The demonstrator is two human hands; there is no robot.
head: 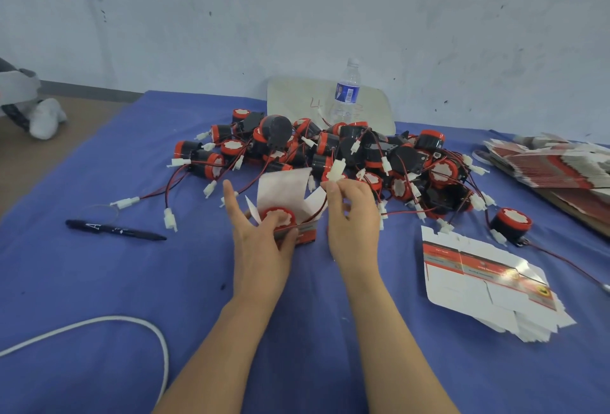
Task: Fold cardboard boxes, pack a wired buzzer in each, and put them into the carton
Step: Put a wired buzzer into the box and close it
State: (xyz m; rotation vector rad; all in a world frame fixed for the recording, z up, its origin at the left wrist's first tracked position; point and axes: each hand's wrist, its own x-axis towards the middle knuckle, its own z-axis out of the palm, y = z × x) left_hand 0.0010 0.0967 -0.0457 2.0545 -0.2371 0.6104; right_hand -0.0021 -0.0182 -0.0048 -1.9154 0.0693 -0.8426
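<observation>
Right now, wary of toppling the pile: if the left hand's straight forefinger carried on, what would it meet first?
Likely the nearest red-capped buzzer, beyond the left hand; depth is unclear, so it could pass above.

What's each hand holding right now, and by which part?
The left hand grips the small box by its near top edge and presses the buzzer inside. The right hand pinches the white plug at its wire's end.
</observation>
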